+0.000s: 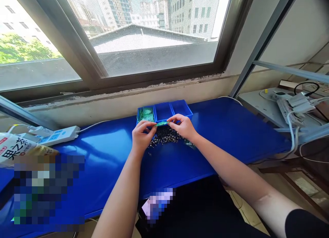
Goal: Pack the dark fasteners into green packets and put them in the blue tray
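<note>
Clearly the small green strip [161,123] is light and thin, probably a bit flexible, so it is best pinched at its two ends, just above the heap of small dark parts [166,136] on the blue surface [226,128]. Both forearms reach forward, the left hand [141,136] and right hand [184,126] meeting with fingers clamped on the strip's ends, just before the blue tray [164,111].

The glossy blue plastic table top [108,152] threw back window light — smooth throughout. The three-compartment blue plastic tray [181,109] looked semi-matt. A small green strip [161,123], shiny like film, was pinched between the left hand [141,137] and right hand [183,126]. The heap of small dark metal parts [166,137] glinted. The white plastic power strip [58,136] appeared smooth; the grey window frame [84,60] was matt, its sill paint rough and flaking.
</note>
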{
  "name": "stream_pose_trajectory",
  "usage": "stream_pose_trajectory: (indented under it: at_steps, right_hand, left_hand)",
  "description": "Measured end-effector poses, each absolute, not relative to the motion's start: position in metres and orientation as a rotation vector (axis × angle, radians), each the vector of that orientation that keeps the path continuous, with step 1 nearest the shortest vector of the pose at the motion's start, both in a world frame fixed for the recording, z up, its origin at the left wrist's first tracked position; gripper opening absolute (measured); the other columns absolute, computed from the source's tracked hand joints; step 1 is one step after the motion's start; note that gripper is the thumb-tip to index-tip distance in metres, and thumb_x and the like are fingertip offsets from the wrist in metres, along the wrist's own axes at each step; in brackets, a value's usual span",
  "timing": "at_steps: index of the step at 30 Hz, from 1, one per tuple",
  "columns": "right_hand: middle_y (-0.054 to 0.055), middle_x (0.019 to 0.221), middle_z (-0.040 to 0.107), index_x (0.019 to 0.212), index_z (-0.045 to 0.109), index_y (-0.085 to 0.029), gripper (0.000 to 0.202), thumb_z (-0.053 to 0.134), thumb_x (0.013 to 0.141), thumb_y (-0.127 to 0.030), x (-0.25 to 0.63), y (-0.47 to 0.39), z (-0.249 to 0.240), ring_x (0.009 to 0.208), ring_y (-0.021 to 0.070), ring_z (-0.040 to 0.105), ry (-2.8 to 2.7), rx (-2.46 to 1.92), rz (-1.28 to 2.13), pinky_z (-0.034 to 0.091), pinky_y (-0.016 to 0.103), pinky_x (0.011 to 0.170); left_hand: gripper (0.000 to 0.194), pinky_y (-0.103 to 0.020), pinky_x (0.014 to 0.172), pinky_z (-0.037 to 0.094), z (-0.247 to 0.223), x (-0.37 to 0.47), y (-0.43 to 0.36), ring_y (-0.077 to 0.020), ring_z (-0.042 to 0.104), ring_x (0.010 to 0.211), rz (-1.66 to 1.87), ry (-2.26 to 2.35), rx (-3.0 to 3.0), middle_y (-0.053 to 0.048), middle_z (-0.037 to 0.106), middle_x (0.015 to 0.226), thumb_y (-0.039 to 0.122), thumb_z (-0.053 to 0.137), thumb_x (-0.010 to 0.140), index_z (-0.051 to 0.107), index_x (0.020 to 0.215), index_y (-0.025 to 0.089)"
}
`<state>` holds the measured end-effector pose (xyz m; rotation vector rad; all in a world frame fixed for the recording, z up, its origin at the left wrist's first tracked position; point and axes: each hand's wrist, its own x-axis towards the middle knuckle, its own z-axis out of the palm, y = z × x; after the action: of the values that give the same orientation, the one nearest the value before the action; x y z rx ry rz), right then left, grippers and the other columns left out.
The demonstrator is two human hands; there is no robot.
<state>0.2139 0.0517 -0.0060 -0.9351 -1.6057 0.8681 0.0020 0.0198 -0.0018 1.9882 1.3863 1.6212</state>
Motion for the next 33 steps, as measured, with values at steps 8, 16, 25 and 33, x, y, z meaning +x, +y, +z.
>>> stream_pose_trajectory:
  at_steps: [8, 16, 25, 33]
  right_hand:
    - [0.006, 0.089, 0.075, 0.096, 0.076, -0.019, 0.033, 0.073, 0.079, -0.047, 0.2113, 0.0544, -0.0048, 0.078, 0.018, 0.068, -1.37, -0.842, 1.284, 0.051, 0.027, 0.058]
    - [0.001, 0.078, 0.071, 0.088, 0.07, -0.019, 0.029, 0.083, 0.069, -0.037, 0.2104, 0.0549, -0.0044, 0.067, 0.0125, 0.061, -1.353, -0.808, 1.199, 0.048, 0.026, 0.062]
    - [-0.002, 0.079, 0.069, 0.106, 0.065, -0.021, 0.04, 0.081, 0.074, -0.038, 0.2115, 0.0544, -0.0065, 0.066, 0.0114, 0.06, -1.414, -0.735, 1.214, 0.047, 0.026, 0.063]
    - [0.002, 0.08, 0.076, 0.11, 0.067, -0.02, 0.048, 0.086, 0.069, -0.038, 0.2093, 0.0479, -0.0044, 0.06, 0.0123, 0.062, -1.522, -0.761, 1.234, 0.047, 0.026, 0.058]
  left_hand:
    - [0.018, -0.028, 0.065, 0.055, -0.0037, 0.0015, 0.0182, -0.0139, 0.067, 0.066, 1.574, 1.416, 1.89, -0.003, 0.079, 0.086, 0.031, 0.07, 0.083, 0.08, 0.095, 0.021]
    - [0.014, -0.029, 0.073, 0.055, -0.0016, 0.0023, 0.0139, -0.017, 0.073, 0.077, 1.59, 1.273, 1.831, -0.003, 0.077, 0.085, 0.026, 0.068, 0.085, 0.075, 0.095, 0.019]
    - [0.023, -0.022, 0.06, 0.044, 0.0002, 0.0039, 0.0134, -0.0092, 0.05, 0.057, 1.517, 1.309, 1.839, 0.005, 0.055, 0.062, 0.032, 0.071, 0.086, 0.073, 0.105, 0.019]
    - [0.021, -0.023, 0.051, 0.037, -0.0055, 0.0044, 0.0161, -0.0086, 0.046, 0.051, 1.405, 1.247, 1.906, 0.003, 0.055, 0.057, 0.037, 0.073, 0.086, 0.079, 0.093, 0.018]
